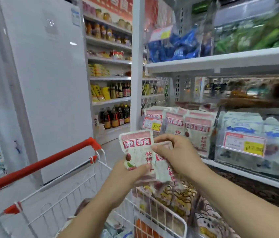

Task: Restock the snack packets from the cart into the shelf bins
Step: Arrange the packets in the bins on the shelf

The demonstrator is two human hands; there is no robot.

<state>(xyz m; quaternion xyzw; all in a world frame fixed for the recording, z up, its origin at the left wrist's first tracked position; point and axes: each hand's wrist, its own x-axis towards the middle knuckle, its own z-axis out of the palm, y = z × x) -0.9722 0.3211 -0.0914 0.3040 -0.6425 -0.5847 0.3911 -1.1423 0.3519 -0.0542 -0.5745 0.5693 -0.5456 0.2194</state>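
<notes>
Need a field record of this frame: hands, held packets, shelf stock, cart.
left hand: grips front packet from below
right hand: pinches second packet near its top
held packets: same pink-topped print, overlapping, above the cart
stocked packets: same print, upright on the middle shelf, price tag in front
neighbouring bin: white-and-blue packets, to the right
cart contents: more snack bags, patterned; count unclear
cart build: white wire, red handle

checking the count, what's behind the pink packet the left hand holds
A second pink packet, gripped by the right hand; its left edge is covered by the front packet.
</notes>
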